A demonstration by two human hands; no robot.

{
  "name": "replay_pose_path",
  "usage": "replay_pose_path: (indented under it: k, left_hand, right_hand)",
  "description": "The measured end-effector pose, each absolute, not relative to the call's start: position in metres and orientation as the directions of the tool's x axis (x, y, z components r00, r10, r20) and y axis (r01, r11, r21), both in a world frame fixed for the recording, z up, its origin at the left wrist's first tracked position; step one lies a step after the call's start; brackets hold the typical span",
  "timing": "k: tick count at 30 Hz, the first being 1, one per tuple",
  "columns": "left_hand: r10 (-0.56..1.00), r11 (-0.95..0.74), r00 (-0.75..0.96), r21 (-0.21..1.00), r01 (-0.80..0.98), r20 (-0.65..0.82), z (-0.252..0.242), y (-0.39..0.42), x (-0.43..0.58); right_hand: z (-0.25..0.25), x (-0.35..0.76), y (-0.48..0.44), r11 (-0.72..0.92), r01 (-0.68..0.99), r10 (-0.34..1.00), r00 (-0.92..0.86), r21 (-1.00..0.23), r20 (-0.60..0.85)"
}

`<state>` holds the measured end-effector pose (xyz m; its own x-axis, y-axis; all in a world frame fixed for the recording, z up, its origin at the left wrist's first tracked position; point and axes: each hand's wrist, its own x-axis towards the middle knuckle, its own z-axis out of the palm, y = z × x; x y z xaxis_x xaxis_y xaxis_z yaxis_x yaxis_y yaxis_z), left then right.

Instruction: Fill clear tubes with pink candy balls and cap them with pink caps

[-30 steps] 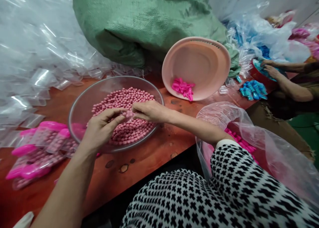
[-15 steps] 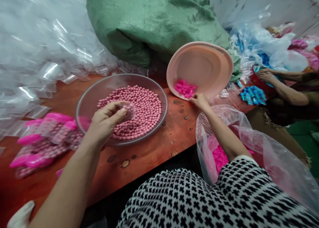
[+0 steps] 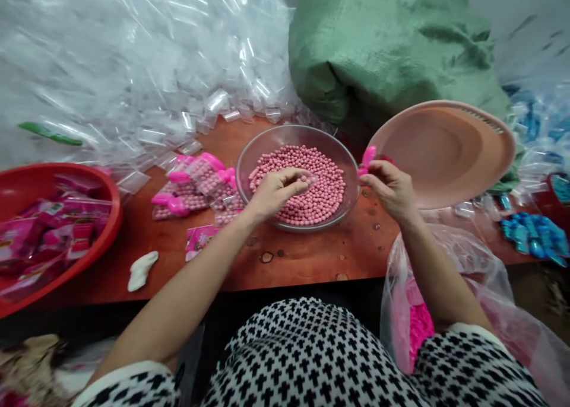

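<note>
My left hand is closed in a pinch over a bowl of round pink beads. Its fingers hold a small clear plastic container, blurred, with pinkish content showing through. To the right of the bowl's rim, my right hand pinches a bright pink plastic piece, which sticks up past the fingertips. Behind this hand a peach-coloured basin leans tilted. Left of the bowl lie several clear packs filled with pink beads and topped with bright pink parts.
A red basin of pink packets stands at left, near a white crumpled piece. Clear empty packs are heaped at the back beside a green sack. A clear bag with pink pieces hangs at the front right; blue pieces lie beyond.
My view has swung left, bringing the red basin into sight. My right hand has left the tilted basin and come up toward the bowl with a pink piece. My left hand still holds the clear container.
</note>
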<state>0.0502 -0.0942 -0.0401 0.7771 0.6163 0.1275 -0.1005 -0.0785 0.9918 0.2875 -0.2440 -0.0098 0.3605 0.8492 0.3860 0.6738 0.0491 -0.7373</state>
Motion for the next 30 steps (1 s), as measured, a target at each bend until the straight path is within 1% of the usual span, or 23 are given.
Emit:
replay_pose_path:
  k: [2, 4, 6, 10, 14, 19, 22, 27, 28, 30]
  left_hand:
    - [0.609, -0.143, 0.777, 0.986, -0.087, 0.157, -0.041, -0.096, 0.048]
    - [0.599, -0.209, 0.779, 0.975, -0.075, 0.188, -0.041, -0.098, 0.044]
    - [0.602, -0.279, 0.766, 0.958, -0.066, 0.228, -0.04, -0.1, 0.04]
    - [0.643, -0.412, 0.692, 0.91, -0.048, 0.328, -0.037, -0.105, 0.035]
    - [0.641, -0.507, 0.637, 0.859, -0.067, 0.428, -0.039, -0.109, 0.034]
    - [0.595, -0.606, 0.648, 0.795, -0.027, 0.476, -0.049, -0.112, 0.032]
    - [0.601, -0.616, 0.654, 0.788, 0.013, 0.46, -0.053, -0.111, 0.032]
    - [0.641, -0.536, 0.67, 0.843, 0.042, 0.374, -0.051, -0.106, 0.033]
    - [0.626, -0.52, 0.694, 0.854, 0.033, 0.354, -0.048, -0.106, 0.034]
    - [0.578, -0.49, 0.749, 0.872, 0.001, 0.324, -0.044, -0.106, 0.035]
  right_hand:
    - [0.001, 0.253, -0.22, 0.236, 0.714, 0.857, 0.167, -0.659, 0.488]
    - [0.005, 0.229, -0.2, 0.32, 0.746, 0.858, 0.032, -0.584, 0.513]
    - [0.002, 0.216, -0.188, 0.364, 0.76, 0.861, -0.054, -0.538, 0.506]
    - [-0.004, 0.213, -0.18, 0.395, 0.76, 0.859, -0.106, -0.516, 0.501]
    - [0.004, 0.214, -0.183, 0.37, 0.783, 0.893, -0.15, -0.501, 0.424]
    - [0.01, 0.211, -0.187, 0.416, 0.753, 0.892, -0.229, -0.51, 0.389]
    - [0.006, 0.211, -0.183, 0.423, 0.755, 0.894, -0.257, -0.501, 0.367]
    - [0.008, 0.223, -0.169, 0.404, 0.74, 0.915, -0.323, -0.538, 0.242]
    - [0.012, 0.225, -0.167, 0.412, 0.75, 0.911, -0.342, -0.518, 0.228]
    - [0.024, 0.227, -0.165, 0.464, 0.784, 0.886, -0.412, -0.412, 0.214]
